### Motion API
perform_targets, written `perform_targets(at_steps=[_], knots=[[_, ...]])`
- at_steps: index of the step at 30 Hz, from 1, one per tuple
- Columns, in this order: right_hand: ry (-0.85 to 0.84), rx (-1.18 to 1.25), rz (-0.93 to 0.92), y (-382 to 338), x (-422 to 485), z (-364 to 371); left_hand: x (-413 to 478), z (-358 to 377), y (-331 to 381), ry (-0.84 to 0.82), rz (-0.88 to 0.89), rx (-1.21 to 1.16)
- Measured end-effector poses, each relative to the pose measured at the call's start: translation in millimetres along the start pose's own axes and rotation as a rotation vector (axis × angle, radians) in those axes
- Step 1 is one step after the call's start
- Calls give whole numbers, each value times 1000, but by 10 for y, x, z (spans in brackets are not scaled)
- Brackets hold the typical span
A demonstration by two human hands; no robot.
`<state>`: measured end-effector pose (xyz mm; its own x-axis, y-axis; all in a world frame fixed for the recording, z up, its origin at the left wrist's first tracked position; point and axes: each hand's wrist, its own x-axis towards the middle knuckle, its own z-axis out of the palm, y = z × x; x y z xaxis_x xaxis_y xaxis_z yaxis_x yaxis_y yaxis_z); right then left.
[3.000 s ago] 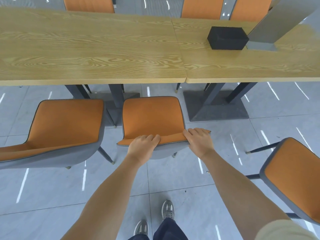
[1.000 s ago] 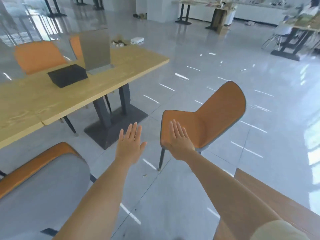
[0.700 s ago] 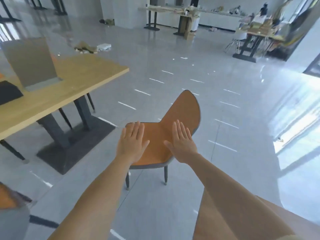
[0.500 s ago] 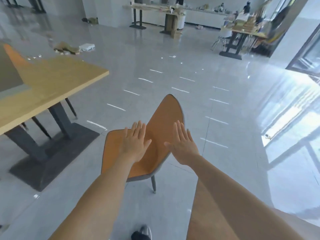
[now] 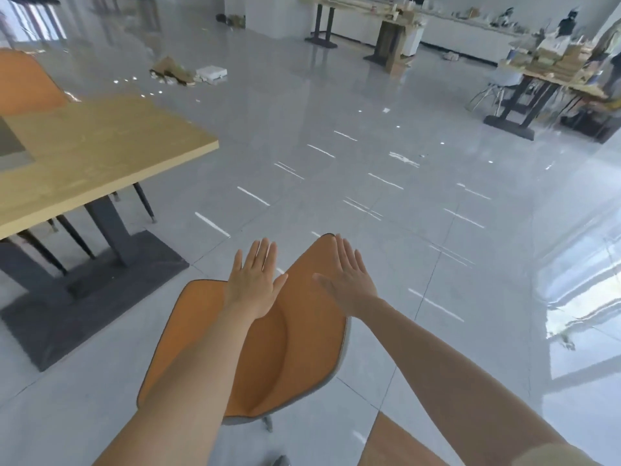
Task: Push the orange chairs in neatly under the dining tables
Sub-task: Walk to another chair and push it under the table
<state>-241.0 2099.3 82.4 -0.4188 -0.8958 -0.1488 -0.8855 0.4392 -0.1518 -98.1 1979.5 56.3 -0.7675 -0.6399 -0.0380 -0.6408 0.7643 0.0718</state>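
An orange chair [image 5: 289, 351] with a grey shell stands alone on the floor just below me, away from the wooden dining table [image 5: 100, 153] at the left. Its backrest rises toward the upper right. My left hand [image 5: 255, 280] hovers flat and open over the seat. My right hand [image 5: 349, 277] is open too, fingers spread, at the top edge of the backrest; whether it touches the chair I cannot tell. Neither hand holds anything.
The table's dark pedestal base [image 5: 84, 290] sits left of the chair. Another orange chair back [image 5: 23, 82] shows beyond the table. A wooden edge [image 5: 396, 442] lies at the bottom right. Scattered cardboard [image 5: 174, 72] and cluttered tables [image 5: 544, 72] stand far off.
I have left the pushed-in chair and turned right to a lone chair. It now sits closer and lower in view, and both open hands have reached out over it.
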Motion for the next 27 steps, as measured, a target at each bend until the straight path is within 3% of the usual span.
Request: perform_targets(at_steps=[9, 15, 20, 24, 27], knots=[[-109, -5, -323, 525, 990, 120, 333, 258, 299, -82, -342, 6], [-202, -101, -728, 835, 1244, 62, 283, 376, 978, -97, -711, -95], [-334, -215, -1066, 1101, 1260, 90, 145, 400, 1652, -83, -877, -220], [-460, -166, -1112, 1282, 1239, 135, 107, 551, 2060, -93, -935, -364], [-409, -243, -1159, 1396, 1310, 219, 174, 698, 2207, -156, -982, -379]])
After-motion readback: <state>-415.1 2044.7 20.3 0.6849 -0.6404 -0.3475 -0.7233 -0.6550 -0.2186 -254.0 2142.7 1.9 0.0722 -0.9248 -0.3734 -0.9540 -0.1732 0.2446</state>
